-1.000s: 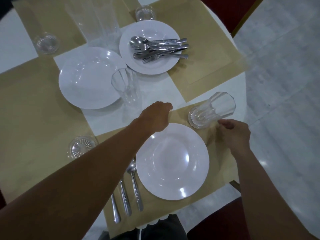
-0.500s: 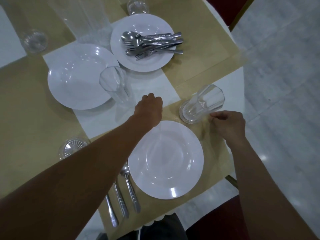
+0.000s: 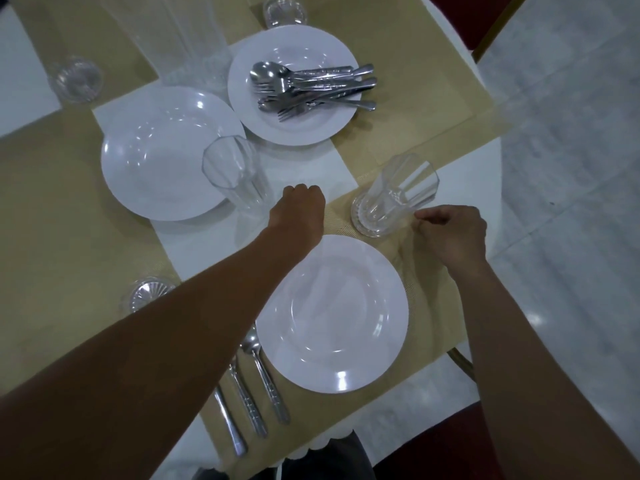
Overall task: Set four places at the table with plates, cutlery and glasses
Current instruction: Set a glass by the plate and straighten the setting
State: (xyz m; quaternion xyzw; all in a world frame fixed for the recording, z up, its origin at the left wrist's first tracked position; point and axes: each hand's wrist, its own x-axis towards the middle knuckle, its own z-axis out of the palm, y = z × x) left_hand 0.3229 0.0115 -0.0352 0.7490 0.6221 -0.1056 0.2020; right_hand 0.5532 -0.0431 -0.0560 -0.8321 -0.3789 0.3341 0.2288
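Since the near placemat (image 3: 426, 306) puckers under the right hand (image 3: 450, 233), its thumb and forefinger, pinched together just beside the foot of the glass (image 3: 394, 199), look to be gripping the mat's far right corner. I judge this is to square the mat with the near edge of the surface (image 3: 464, 181). The left hand (image 3: 299, 213) is a curled fist at the mat's far left corner, knuckles up. Its fingertips are hidden, so I cannot tell whether it grips the mat.

This place looks finished. The near plate (image 3: 332, 313) sits mid-mat, three pieces of cutlery (image 3: 256, 386) lie along its left, and the glass stands upright on the very corner being handled. A sharp tug there could topple it.

Just beyond the left hand, a spare glass (image 3: 235, 174) stands on the bare middle of the surface, close against an empty plate (image 3: 162, 154). It is the nearest thing to knock. Behind these, a second plate (image 3: 311, 133) holds the cutlery pile (image 3: 311, 88), probably stock for places still unset.

A glass stands at each of three other mats: one by the left edge (image 3: 149, 292), half hidden by the forearm, one at the far left (image 3: 74, 77) and one at the far edge (image 3: 284, 8).
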